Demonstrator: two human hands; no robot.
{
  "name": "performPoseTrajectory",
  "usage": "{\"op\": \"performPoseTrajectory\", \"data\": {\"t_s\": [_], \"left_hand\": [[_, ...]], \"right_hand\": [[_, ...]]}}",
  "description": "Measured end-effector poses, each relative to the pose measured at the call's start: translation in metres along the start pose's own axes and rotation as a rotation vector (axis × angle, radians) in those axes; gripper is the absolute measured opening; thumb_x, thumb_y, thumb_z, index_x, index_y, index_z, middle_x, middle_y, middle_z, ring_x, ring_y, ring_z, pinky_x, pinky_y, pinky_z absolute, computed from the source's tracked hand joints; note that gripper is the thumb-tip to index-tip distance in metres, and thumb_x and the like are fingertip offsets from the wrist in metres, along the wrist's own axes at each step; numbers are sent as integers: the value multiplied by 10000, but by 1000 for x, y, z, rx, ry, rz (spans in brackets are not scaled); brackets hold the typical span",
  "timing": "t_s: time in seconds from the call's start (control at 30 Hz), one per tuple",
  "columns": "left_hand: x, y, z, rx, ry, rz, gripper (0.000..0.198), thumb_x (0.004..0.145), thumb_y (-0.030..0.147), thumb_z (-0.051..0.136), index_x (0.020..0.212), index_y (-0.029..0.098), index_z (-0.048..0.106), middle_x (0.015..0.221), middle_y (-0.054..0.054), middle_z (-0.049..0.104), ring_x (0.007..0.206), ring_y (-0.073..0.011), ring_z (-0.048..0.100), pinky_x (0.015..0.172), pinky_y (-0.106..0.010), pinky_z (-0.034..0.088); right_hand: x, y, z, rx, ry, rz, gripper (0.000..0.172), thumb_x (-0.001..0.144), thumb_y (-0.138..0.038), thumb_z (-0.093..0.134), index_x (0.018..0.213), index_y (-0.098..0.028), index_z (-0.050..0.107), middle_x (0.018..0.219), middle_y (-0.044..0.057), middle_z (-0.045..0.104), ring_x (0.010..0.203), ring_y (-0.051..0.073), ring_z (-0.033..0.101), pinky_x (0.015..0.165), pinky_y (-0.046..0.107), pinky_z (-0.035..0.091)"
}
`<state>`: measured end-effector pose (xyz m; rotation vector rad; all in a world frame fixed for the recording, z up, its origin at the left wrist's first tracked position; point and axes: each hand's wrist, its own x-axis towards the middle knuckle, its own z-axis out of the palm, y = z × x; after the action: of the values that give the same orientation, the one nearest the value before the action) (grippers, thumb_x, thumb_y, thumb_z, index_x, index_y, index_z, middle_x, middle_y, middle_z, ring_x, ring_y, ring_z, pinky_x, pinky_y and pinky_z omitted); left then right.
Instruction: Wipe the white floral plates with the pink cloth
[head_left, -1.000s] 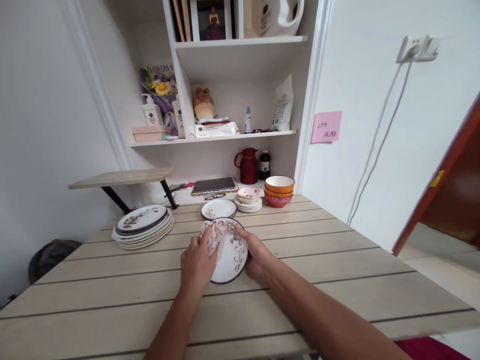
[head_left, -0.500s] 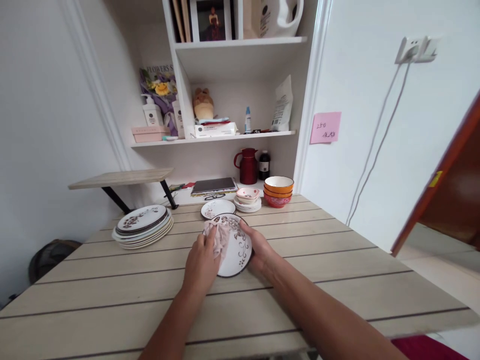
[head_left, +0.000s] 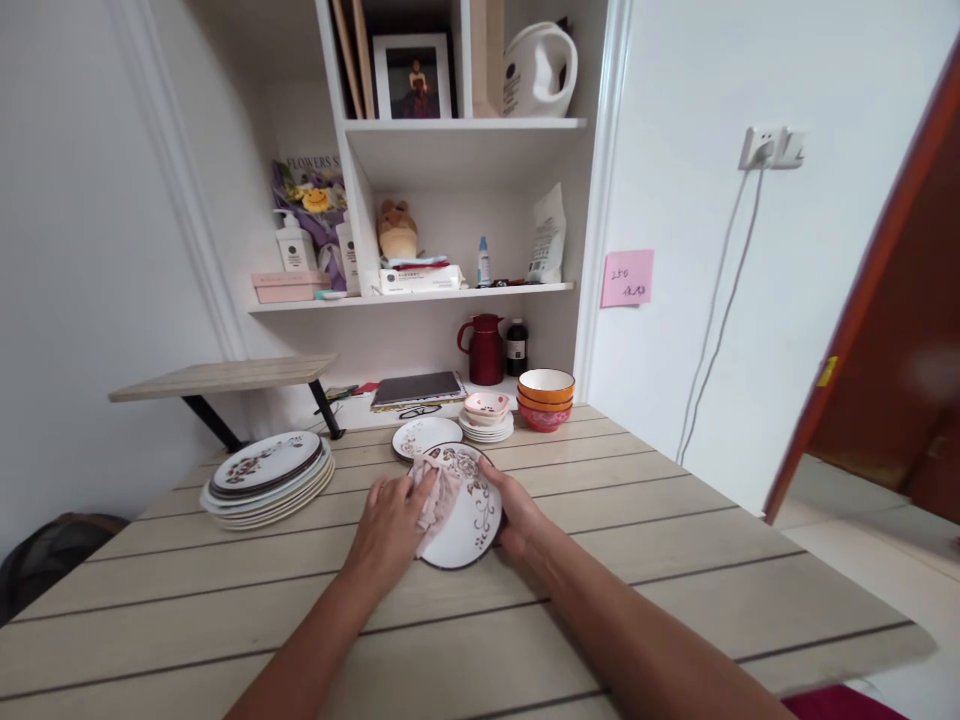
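Observation:
A white plate with a brown floral pattern and dark rim [head_left: 469, 515] is held tilted above the table. My right hand [head_left: 517, 510] grips its right edge, thumb on the upper face. A crumpled pale pink cloth [head_left: 437, 490] lies against the plate's left part, held by my left hand [head_left: 390, 520], whose fingers press on it. Just behind, a similar plate [head_left: 426, 436] rests on the table. Small white dishes [head_left: 487, 430] are stacked beside it, under a patterned bowl [head_left: 487, 404].
On the left stands a stack of several plates [head_left: 266, 480] near a small raised wooden shelf [head_left: 225, 374]. Orange and red bowls [head_left: 546, 400] are stacked at the back right. Behind them are a red jug [head_left: 485, 350], a dark bottle [head_left: 517, 348] and a laptop [head_left: 418, 388].
The camera view has tilted up and turned slightly right. My left hand has shifted a little left on the cloth; my right hand still holds the plate's edge.

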<state>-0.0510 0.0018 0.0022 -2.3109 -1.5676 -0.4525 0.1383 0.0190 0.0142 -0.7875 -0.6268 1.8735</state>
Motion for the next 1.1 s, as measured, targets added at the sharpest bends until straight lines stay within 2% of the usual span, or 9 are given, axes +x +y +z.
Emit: {"op": "performPoseTrajectory", "data": {"t_s": [0.1, 0.2, 0.3, 0.43, 0.6, 0.7, 0.83, 0.97, 1.1], "left_hand": [[4, 8, 2, 95, 150, -48, 598, 795, 178, 629, 1339, 381, 484, 1413, -69, 465, 1341, -324, 334, 1117, -604, 120], [3, 8, 3, 134, 262, 10, 578, 772, 207, 676, 1305, 369, 524, 1478, -60, 407, 1382, -343, 278, 1119, -636, 90], [2, 1, 8, 137, 346, 208, 498, 828, 225, 612, 1316, 265, 517, 1402, -92, 503, 1324, -293, 394, 1140, -583, 168], [6, 0, 14, 180, 449, 432, 421, 895, 97, 428, 1303, 167, 504, 1290, -103, 591, 1227, -205, 505, 1090, -417, 353], [22, 22, 8, 149, 508, 560, 380, 913, 77, 382, 1251, 155, 536, 1265, -90, 605, 1219, -198, 517, 1087, -412, 360], [33, 35, 4, 116, 560, 527, 325, 900, 74, 412, 1164, 141, 590, 1179, -89, 650, 1146, -205, 564, 1101, -437, 340], [47, 40, 3, 93, 584, 390, 307, 885, 119, 486, 1166, 163, 602, 1191, -89, 653, 1130, -231, 569, 1120, -500, 285], [58, 32, 0, 97, 549, 263, 314, 867, 222, 544, 1164, 142, 612, 1190, -126, 651, 1109, -266, 576, 1102, -543, 272], [59, 19, 2, 120, 514, 204, 327, 833, 199, 550, 1149, 155, 623, 1171, -118, 660, 1062, -269, 591, 1075, -537, 297]], "right_hand": [[-2, -5, 0, -3, 37, 12, 461, 866, -483, 519, 1116, -116, 642, 987, 107, 752, 889, 238, 710, 934, 413, 491], [-2, -6, 0, 20, 24, 20, 477, 860, -474, 536, 1146, -103, 628, 963, 113, 755, 891, 238, 710, 939, 408, 485], [2, -4, -2, 48, -8, 19, 460, 856, -456, 550, 1134, -99, 631, 939, 119, 757, 883, 232, 711, 949, 393, 477], [9, -3, -7, 75, -59, 44, 430, 860, -445, 550, 1100, -99, 638, 912, 125, 757, 857, 221, 713, 942, 389, 480], [11, -2, -7, 72, -68, 84, 431, 851, -449, 567, 1055, -79, 649, 863, 120, 757, 797, 209, 715, 919, 363, 489], [9, -1, -5, 103, -101, 103, 436, 845, -471, 568, 1051, -96, 653, 871, 111, 758, 798, 206, 714, 909, 355, 492], [6, -8, -2, 155, -108, 97, 491, 838, -516, 554, 1089, -104, 646, 895, 116, 757, 832, 220, 714, 916, 377, 485], [6, -19, -4, 206, -134, 37, 509, 861, -498, 522, 1132, -82, 634, 962, 134, 751, 911, 228, 704, 955, 381, 461], [12, -24, -10, 226, -91, -17, 492, 859, -469, 541, 1140, -76, 633, 982, 139, 748, 921, 222, 704, 970, 365, 451]]}}
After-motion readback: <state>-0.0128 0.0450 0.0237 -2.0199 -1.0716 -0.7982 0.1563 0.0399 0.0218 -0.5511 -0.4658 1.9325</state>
